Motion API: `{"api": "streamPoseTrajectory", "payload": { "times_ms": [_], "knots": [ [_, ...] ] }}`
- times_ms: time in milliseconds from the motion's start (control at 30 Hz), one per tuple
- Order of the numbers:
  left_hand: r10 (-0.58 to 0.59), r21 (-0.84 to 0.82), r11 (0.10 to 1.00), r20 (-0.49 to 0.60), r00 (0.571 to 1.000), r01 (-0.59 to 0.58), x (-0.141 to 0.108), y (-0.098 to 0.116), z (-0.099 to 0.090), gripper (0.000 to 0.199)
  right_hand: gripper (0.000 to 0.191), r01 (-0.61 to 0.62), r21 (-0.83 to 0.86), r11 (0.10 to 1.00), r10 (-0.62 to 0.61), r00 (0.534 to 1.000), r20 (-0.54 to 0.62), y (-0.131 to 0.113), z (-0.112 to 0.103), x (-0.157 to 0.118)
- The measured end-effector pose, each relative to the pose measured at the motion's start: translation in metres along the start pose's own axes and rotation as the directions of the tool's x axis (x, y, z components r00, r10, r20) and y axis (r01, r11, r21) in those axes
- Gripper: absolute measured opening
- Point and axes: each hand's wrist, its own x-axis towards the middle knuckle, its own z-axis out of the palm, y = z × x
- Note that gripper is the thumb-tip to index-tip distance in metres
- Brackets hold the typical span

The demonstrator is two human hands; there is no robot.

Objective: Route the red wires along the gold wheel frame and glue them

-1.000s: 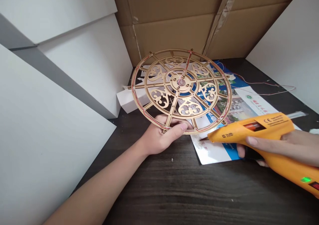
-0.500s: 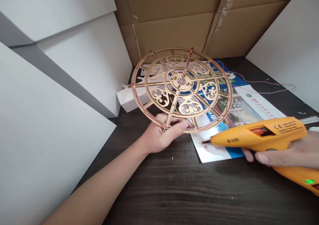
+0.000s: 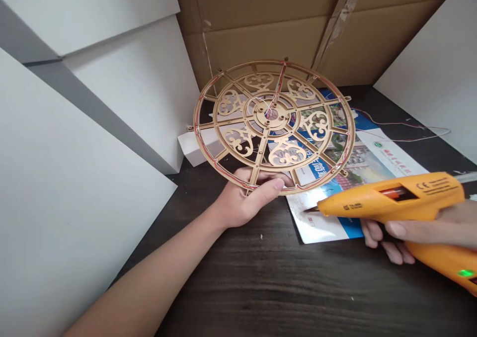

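Note:
My left hand [image 3: 248, 200] is closed on the near rim of a round gold openwork frame [image 3: 286, 153], thumb on top and fingers underneath. The frame has spokes and scroll ornaments, and is held tilted above the table. Red and white wires [image 3: 282, 76] run along its rim and one spoke to the hub. My right hand [image 3: 421, 232] is wrapped around the handle of an orange hot glue gun [image 3: 387, 198]. Its dark nozzle points left over the corner of a printed brochure [image 3: 316, 222], apart from the frame. A green light glows on the handle.
A cardboard sheet [image 3: 261, 24] stands at the back of the dark table [image 3: 279, 287]. White panels [image 3: 74, 178] rise on the left, another white panel [image 3: 428, 73] on the right. A small white box [image 3: 196, 148] sits behind the frame, and loose wire [image 3: 410, 126] trails right.
The frame's far rim has risen and it tilts more toward me. More fingers of my right hand show below the glue gun. The view has shifted slightly.

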Motion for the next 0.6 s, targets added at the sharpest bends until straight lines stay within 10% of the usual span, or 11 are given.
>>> {"api": "streamPoseTrajectory", "payload": {
  "times_ms": [600],
  "knots": [
    [0.019,0.0,1.0,0.002,1.0,-0.019,0.001,-0.0067,-0.0002,0.029,0.041,0.096,-0.001,0.995,-0.096,0.995,-0.027,-0.0025,0.0031,0.0058]
  ]
}}
